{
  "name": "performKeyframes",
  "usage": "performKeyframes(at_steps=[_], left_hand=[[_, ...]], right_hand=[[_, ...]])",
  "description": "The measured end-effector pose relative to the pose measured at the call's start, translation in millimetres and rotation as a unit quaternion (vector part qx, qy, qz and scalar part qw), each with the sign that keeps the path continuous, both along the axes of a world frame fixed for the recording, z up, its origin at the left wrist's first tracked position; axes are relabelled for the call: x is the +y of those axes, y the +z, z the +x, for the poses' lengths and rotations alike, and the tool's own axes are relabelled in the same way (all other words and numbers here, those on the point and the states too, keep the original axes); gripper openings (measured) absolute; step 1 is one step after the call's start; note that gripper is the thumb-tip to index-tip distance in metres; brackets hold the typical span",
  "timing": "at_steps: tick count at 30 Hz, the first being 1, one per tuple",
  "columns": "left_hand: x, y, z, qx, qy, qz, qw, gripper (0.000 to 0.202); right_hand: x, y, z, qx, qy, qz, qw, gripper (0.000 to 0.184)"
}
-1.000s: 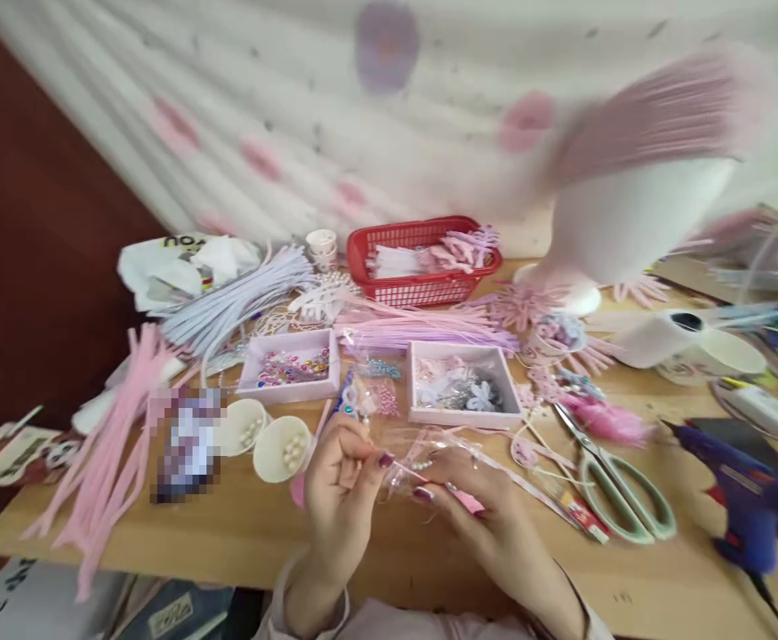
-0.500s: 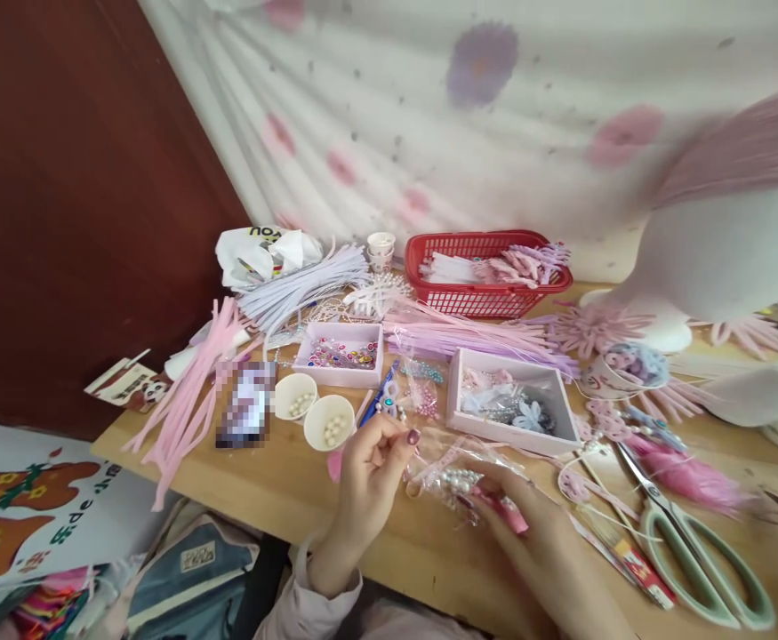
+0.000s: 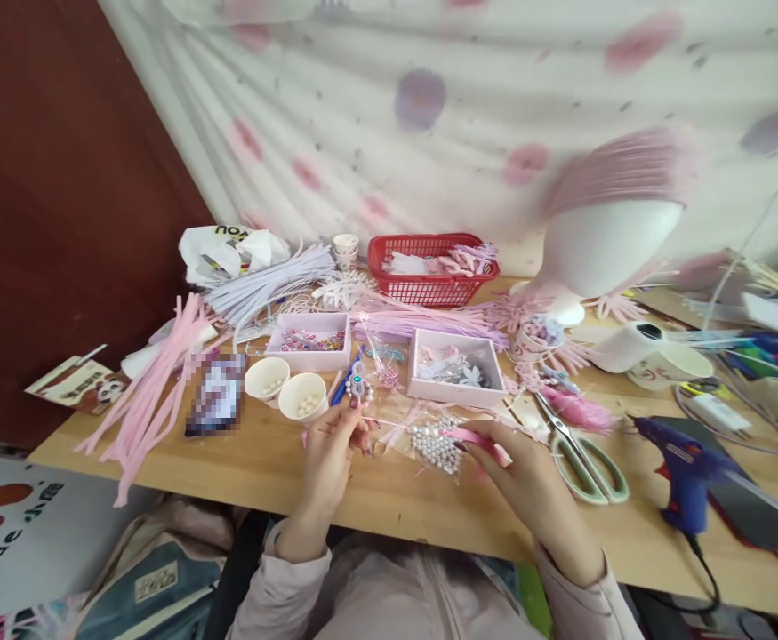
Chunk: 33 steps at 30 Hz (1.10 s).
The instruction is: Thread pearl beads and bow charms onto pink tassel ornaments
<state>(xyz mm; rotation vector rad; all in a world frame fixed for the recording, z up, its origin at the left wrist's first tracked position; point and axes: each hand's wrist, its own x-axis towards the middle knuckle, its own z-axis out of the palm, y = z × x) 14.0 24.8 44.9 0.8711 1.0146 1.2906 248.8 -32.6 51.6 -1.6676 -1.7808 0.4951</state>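
Note:
My left hand (image 3: 331, 458) is closed in a pinch at a small grey ornament (image 3: 357, 382) with a teal gem and white pearl beads around it. My right hand (image 3: 528, 480) has its fingers closed round a slim pink tool (image 3: 469, 436); its exact kind is hard to make out. A thin pale line runs from the tool's side toward my left fingertips. Below the tool lies a clear bag of pearl beads (image 3: 435, 449). Just behind my left hand are two paper cups, the nearer cup (image 3: 302, 397) with pale beads inside.
A gem box (image 3: 308, 356), a box of trims (image 3: 421, 388) and a red basket (image 3: 389, 289) stand behind. Scissors (image 3: 581, 462) and a blue glue gun (image 3: 685, 471) lie at right. A white mannequin head (image 3: 605, 244) stands at the back right. Pink stems (image 3: 162, 382) lie left.
The view has shifted right, bringing the glue gun fully in. My right hand has drawn back from the bead bag, and the pink tool now points toward my left hand.

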Motion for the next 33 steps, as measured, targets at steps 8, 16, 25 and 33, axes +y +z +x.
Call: performKeyframes(at_steps=[8, 16, 25, 33], left_hand=[[-11.9, 3.2, 6.1, 0.096, -0.091, 0.046, 0.990, 0.043], [-21.9, 26.0, 23.0, 0.265, -0.176, 0.180, 0.931, 0.029], [-22.4, 25.7, 33.6, 0.428, -0.172, 0.295, 0.837, 0.029], [13.3, 43.4, 54.0, 0.446, -0.246, 0.256, 0.822, 0.037]], right_hand=[[-11.8, 7.9, 13.2, 0.083, 0.033, 0.079, 0.993, 0.021], [0.2, 1.7, -37.0, 0.326, 0.035, 0.089, 0.940, 0.029], [-7.7, -2.1, -45.4, 0.363, 0.123, -0.096, 0.919, 0.034], [-4.8, -2.8, -19.2, 0.360, 0.066, -0.101, 0.925, 0.028]])
